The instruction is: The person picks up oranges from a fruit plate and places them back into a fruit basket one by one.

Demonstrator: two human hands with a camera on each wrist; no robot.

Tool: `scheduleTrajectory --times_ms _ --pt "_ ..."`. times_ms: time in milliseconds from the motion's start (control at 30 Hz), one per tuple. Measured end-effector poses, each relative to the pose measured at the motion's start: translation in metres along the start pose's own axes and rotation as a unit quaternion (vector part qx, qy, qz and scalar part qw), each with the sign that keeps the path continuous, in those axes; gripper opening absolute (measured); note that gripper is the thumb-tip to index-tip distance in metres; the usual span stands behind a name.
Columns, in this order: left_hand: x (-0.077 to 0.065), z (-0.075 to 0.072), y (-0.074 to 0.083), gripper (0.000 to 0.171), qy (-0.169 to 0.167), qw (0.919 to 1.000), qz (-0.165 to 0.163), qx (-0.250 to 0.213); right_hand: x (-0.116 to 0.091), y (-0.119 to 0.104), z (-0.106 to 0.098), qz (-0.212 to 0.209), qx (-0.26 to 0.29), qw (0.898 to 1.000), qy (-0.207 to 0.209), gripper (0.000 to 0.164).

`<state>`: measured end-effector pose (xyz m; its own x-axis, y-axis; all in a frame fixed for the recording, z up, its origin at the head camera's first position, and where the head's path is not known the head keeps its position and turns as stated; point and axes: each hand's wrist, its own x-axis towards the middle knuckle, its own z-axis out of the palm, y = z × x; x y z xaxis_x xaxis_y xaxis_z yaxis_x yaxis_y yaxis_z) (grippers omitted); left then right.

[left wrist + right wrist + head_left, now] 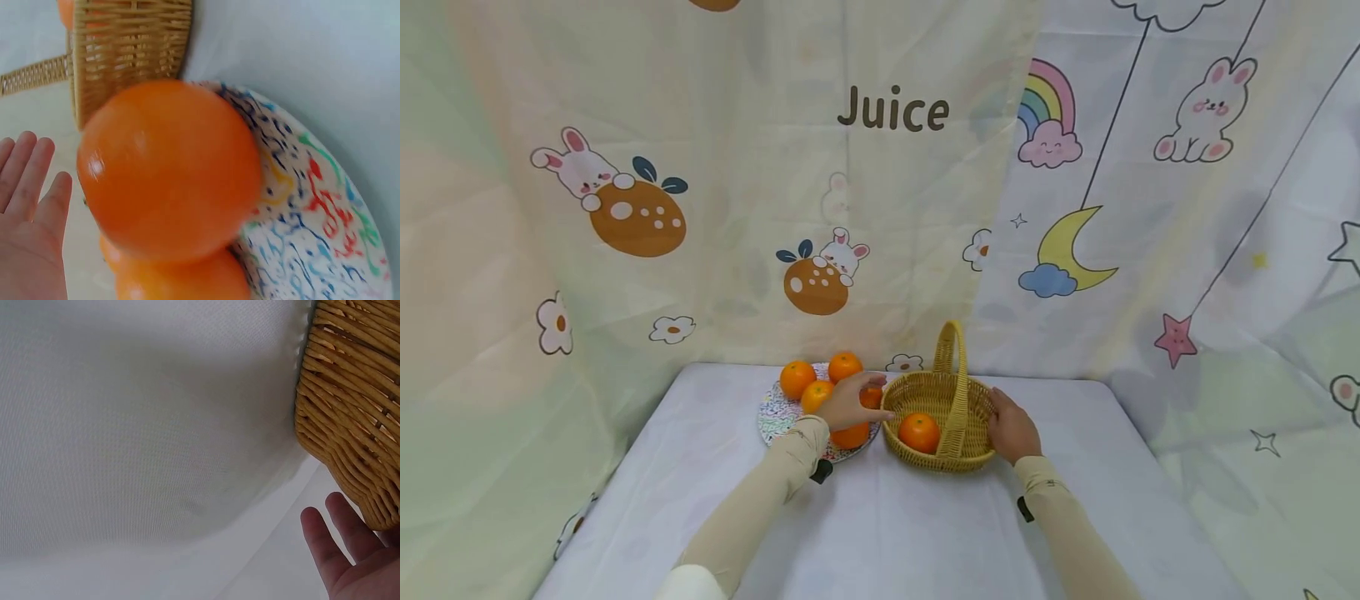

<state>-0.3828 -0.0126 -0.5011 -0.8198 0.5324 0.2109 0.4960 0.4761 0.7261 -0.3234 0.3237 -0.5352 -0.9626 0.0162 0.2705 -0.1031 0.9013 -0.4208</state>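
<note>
My left hand (850,402) reaches over the patterned plate (772,421), fingers extended toward the basket and thumb apart from them. Several oranges (797,380) lie on that plate, some partly hidden behind the hand. In the left wrist view, a large orange (169,169) fills the middle, and the open palm (31,244) is to its left, holding nothing. One orange (919,432) sits inside the woven basket (977,408). My right hand (1013,427) touches the basket's right side at the rim; in the right wrist view two fingers (325,544) stretch out beside the weave (356,412).
The basket's tall arched handle (955,392) rises above its rim. Basket and plate stand side by side near the back edge of the white-covered table (925,533). Printed curtains (737,167) hang behind and at both sides.
</note>
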Motion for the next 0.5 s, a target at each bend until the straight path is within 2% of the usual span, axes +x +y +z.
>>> scheduleTrajectory --times_ms 200,500 --pt "-0.014 -0.008 -0.004 0.075 0.005 0.9992 -0.030 -0.028 0.000 0.002 0.001 -0.006 -0.003 1.000 0.006 0.049" --pt "-0.030 -0.011 -0.022 0.070 0.026 0.9978 -0.039 -0.047 0.001 0.002 0.004 -0.008 0.001 1.000 0.006 0.050"
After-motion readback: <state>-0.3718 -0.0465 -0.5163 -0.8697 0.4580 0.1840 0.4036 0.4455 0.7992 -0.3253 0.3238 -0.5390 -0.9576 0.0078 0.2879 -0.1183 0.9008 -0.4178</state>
